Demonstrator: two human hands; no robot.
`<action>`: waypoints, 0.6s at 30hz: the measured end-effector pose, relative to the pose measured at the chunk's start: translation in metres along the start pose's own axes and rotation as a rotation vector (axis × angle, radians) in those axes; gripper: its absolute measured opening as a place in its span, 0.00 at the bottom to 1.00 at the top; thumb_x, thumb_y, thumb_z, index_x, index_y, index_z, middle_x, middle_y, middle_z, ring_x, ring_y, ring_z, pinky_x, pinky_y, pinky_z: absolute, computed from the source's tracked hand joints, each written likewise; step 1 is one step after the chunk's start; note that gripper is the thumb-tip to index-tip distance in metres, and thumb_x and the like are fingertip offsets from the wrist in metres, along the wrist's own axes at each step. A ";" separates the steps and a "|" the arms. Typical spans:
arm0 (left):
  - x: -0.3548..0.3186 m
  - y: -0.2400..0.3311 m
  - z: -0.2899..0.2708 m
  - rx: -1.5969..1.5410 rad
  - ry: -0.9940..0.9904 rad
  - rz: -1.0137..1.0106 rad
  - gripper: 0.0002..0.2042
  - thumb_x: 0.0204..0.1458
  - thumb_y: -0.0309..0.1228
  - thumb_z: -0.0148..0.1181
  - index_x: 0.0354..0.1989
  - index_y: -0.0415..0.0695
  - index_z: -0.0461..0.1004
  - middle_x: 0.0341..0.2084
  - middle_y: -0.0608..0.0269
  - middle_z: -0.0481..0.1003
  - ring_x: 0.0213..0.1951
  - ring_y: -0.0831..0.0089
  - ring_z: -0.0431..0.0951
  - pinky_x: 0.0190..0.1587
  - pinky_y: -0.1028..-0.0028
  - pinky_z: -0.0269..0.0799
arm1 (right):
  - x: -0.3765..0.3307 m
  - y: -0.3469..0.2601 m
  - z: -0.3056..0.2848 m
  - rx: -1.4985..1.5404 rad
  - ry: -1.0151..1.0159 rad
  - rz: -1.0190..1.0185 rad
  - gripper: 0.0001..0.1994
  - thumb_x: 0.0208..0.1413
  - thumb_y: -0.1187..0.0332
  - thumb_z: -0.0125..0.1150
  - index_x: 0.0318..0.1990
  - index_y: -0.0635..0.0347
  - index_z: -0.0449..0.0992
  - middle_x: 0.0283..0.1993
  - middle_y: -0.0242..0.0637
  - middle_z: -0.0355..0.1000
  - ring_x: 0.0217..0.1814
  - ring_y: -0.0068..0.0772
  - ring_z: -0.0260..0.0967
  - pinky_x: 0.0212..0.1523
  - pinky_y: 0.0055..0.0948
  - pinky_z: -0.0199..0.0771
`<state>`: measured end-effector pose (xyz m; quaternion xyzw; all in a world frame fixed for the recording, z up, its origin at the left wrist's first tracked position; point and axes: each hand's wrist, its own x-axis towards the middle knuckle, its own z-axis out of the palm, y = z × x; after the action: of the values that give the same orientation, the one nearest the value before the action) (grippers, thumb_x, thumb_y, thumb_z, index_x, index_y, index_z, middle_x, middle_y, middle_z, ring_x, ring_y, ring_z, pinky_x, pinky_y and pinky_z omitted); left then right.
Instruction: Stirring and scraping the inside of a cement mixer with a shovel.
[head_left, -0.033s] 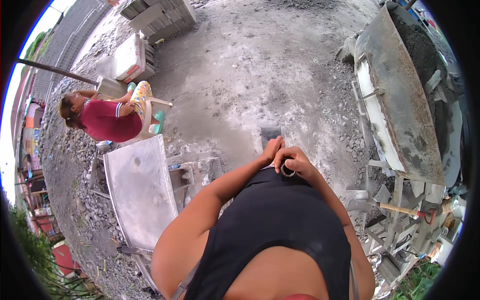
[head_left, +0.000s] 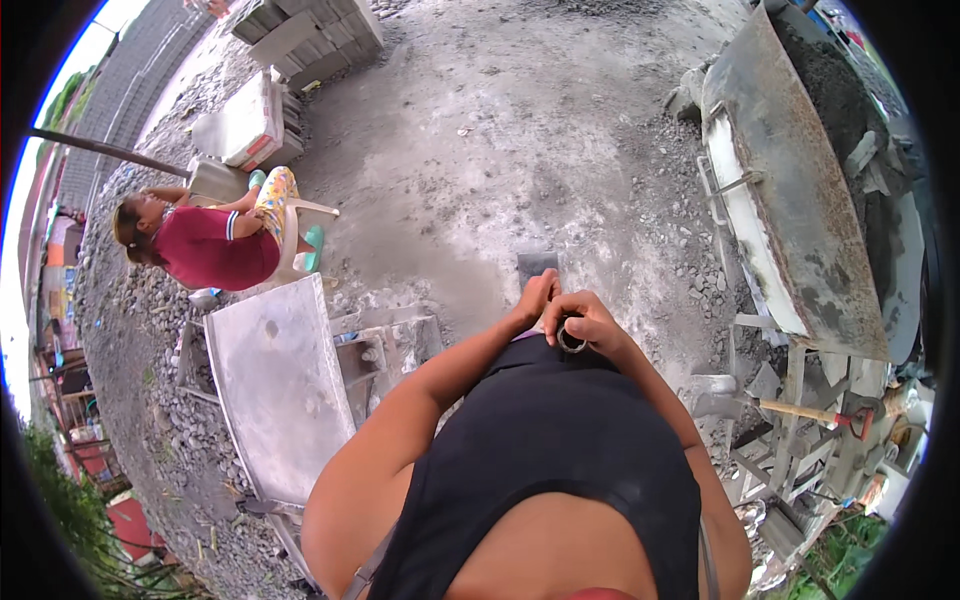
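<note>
The right hand (head_left: 590, 322) curls its fingers (head_left: 578, 304) around a small metal ring (head_left: 571, 341), held just in front of the black shirt (head_left: 545, 440). The left hand (head_left: 535, 298) touches it from the left, fingers together and extended, holding nothing that shows.

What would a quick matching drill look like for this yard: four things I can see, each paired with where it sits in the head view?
Things:
1. small metal ring
2. seated person in a red top
3. hammer with a wooden handle
4. stack of grey blocks

Places:
A. top left, on the far ground
B. in the right hand, next to the left hand
C. left, on a pale chair
D. lower right, among metal frames

Pairs: 1-B, 2-C, 3-D, 4-A
</note>
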<state>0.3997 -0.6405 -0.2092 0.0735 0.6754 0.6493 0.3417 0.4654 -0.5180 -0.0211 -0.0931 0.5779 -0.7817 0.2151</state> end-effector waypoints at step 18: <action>-0.082 -0.170 -0.210 -0.098 0.209 -0.743 0.17 0.51 0.44 0.44 0.21 0.44 0.69 0.15 0.65 0.68 0.13 0.75 0.65 0.16 0.76 0.57 | 0.037 -0.004 0.030 -0.243 0.014 -0.237 0.17 0.47 0.59 0.46 0.20 0.65 0.71 0.18 0.37 0.68 0.22 0.29 0.66 0.27 0.26 0.64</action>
<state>0.4032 -0.8838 -0.3533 -0.2593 0.6554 0.5168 0.4860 0.4436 -0.5595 -0.0121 -0.1805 0.6546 -0.7267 0.1045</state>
